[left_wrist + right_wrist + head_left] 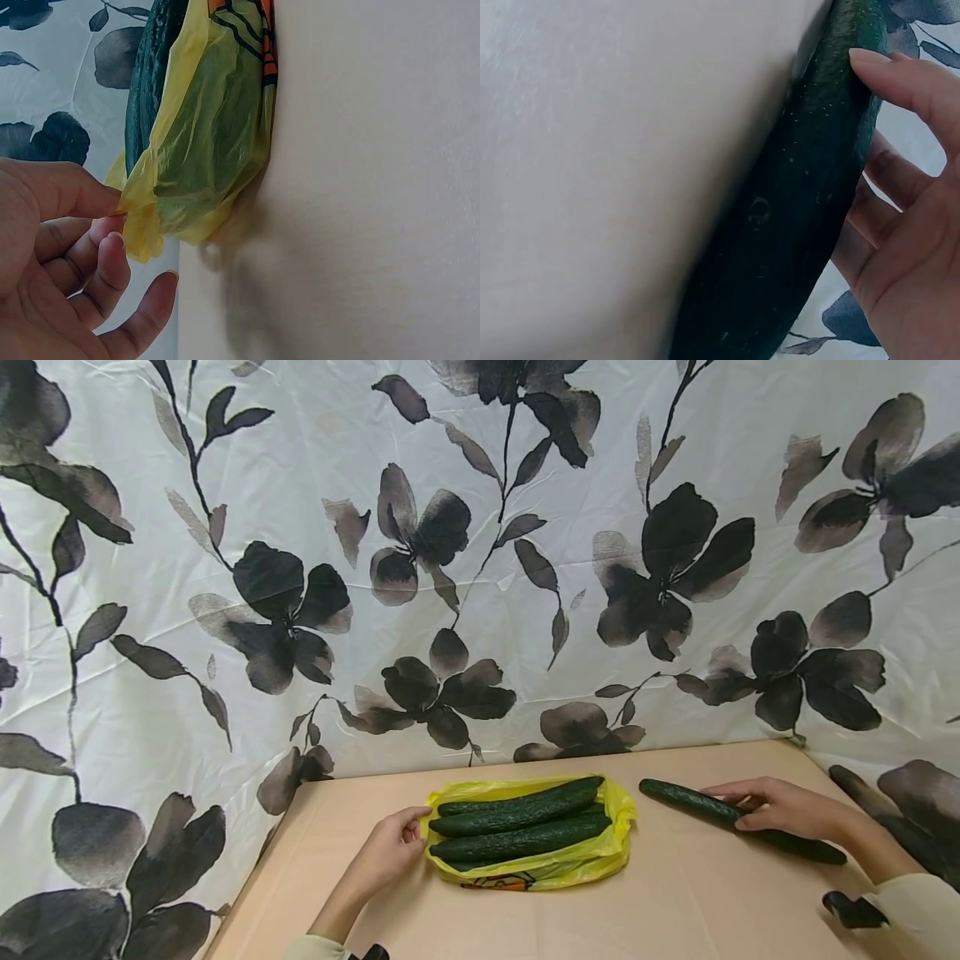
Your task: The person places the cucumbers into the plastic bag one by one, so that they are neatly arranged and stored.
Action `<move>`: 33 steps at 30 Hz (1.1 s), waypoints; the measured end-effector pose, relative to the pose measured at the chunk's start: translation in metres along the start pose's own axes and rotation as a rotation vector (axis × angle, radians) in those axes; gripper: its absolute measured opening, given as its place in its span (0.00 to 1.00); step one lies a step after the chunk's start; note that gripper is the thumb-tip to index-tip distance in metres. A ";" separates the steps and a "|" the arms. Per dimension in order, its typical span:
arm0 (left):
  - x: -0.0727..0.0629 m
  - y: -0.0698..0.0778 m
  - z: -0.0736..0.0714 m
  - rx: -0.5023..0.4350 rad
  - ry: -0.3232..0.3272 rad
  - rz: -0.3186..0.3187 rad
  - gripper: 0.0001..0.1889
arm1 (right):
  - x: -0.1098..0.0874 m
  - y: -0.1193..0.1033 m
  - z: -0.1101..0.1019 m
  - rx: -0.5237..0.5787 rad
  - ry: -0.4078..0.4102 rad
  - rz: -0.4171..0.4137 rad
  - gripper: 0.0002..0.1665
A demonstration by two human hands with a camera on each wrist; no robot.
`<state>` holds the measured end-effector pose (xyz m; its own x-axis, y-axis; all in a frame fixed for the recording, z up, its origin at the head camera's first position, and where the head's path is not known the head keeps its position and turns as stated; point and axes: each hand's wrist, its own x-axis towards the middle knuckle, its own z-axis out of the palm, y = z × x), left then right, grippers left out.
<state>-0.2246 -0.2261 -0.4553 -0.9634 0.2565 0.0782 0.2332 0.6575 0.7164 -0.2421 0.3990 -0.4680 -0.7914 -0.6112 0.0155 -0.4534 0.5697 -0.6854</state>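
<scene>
A yellow plastic bag (570, 878) lies on the table with its mouth spread wide. Several dark green cucumbers (525, 842) lie side by side in it. At the bag's left end my left hand (392, 852) pinches the thin plastic rim; the left wrist view shows the bag's edge (139, 199) between thumb and finger, the other fingers loosely bent. To the right of the bag, a single long cucumber (684, 797) lies slantwise, apart from it. My right hand (791, 814) holds this cucumber around its middle, thumb on the near side, fingers over the far side.
The table (660, 910) has a pale peach top. A white cloth (540, 635) printed with dark flowers hangs behind it and down both sides. Black wrist straps (853, 910) show at the sleeves.
</scene>
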 end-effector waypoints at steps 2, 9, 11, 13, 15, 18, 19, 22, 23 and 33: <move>-0.001 0.000 -0.001 -0.001 0.004 -0.001 0.25 | 0.001 0.000 0.000 0.003 -0.002 -0.007 0.30; -0.001 -0.001 0.000 -0.010 0.003 -0.005 0.25 | 0.002 -0.003 0.002 -0.026 -0.003 -0.027 0.30; -0.001 -0.001 0.000 -0.013 0.001 -0.004 0.25 | 0.003 -0.004 0.002 -0.039 0.003 -0.036 0.31; -0.001 -0.001 0.000 -0.013 0.000 -0.002 0.25 | 0.004 -0.006 0.002 -0.056 0.018 -0.042 0.31; -0.001 -0.001 0.000 -0.011 0.000 0.001 0.25 | 0.006 -0.009 0.002 -0.073 0.033 -0.045 0.31; -0.001 -0.001 -0.001 -0.011 0.001 0.004 0.25 | 0.010 -0.015 0.002 -0.104 0.058 -0.050 0.30; -0.001 -0.001 -0.001 -0.011 0.001 0.004 0.25 | 0.011 -0.017 0.001 -0.112 0.063 -0.051 0.30; -0.002 -0.001 0.000 -0.008 0.002 0.004 0.24 | 0.016 -0.024 0.001 -0.130 0.072 -0.048 0.31; -0.002 -0.001 0.000 -0.007 0.002 0.003 0.24 | 0.018 -0.026 0.000 -0.128 0.072 -0.043 0.31; -0.002 0.000 -0.001 -0.013 0.007 -0.008 0.25 | 0.045 -0.048 -0.005 -0.105 0.043 -0.032 0.33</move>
<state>-0.2227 -0.2270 -0.4547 -0.9660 0.2467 0.0771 0.2240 0.6500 0.7262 -0.2581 0.3468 -0.4308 -0.7914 -0.6074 0.0691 -0.5179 0.6059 -0.6038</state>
